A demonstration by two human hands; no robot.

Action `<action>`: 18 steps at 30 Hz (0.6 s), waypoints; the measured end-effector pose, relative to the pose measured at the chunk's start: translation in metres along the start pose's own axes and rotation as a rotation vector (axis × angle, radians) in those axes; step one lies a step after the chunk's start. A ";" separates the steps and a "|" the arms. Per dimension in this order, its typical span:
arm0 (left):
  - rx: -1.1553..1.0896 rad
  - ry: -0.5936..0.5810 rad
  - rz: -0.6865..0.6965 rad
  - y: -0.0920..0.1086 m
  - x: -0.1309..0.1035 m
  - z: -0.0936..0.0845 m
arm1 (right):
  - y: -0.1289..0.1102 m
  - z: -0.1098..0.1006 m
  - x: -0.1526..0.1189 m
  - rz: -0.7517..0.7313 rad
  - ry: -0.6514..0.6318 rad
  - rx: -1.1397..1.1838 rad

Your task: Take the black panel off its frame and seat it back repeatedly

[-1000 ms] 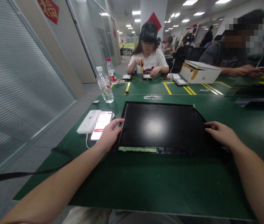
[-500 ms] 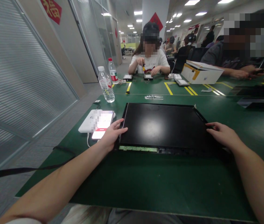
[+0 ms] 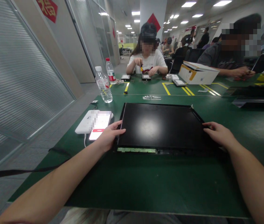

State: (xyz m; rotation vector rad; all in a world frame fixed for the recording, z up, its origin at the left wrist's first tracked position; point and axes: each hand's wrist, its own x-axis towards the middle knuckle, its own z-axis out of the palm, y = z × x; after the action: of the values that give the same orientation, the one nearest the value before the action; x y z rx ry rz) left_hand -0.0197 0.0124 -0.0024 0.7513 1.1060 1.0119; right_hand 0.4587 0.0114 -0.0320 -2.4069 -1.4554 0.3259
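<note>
A black LCD screen panel [image 3: 162, 127] lies on the green table, its glossy face up. Along its near edge a strip of green circuit board [image 3: 136, 150] shows at the left. My left hand [image 3: 110, 135] grips the panel's left edge, thumb on top and fingers at the side. At the opposite edge my right hand [image 3: 219, 133] holds on with thumb and fingers closed; part of its fingers is hidden. A lit phone [image 3: 100, 124] lies beside my left hand, partly over a white device [image 3: 84, 123] with a white cable.
Two water bottles, a near one [image 3: 104, 85] and a red-capped one [image 3: 110, 71], stand at the left edge. A white-and-yellow box [image 3: 198, 73] and small drives are farther back. A person [image 3: 148, 62] works opposite; another sits at the right. Dark panels [image 3: 255, 101] lie rightward.
The view has shifted slightly, so most things sit a little farther left. Both hands keep their hold on the panel, which shows no clear movement on the table.
</note>
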 end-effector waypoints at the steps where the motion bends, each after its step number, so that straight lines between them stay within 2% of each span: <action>1: 0.007 -0.005 0.014 0.000 0.000 0.000 | 0.001 0.000 0.000 -0.007 0.004 0.003; 12: 0.053 -0.107 0.116 0.002 -0.001 -0.004 | 0.002 0.001 -0.001 -0.051 0.069 0.079; 18: 0.075 -0.111 0.140 0.002 -0.001 -0.005 | 0.005 -0.005 0.001 0.010 0.164 0.119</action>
State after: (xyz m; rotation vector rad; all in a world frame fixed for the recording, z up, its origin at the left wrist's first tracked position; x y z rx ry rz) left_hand -0.0250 0.0125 -0.0012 0.9449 1.0101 1.0376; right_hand 0.4654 0.0091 -0.0290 -2.2893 -1.3146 0.2049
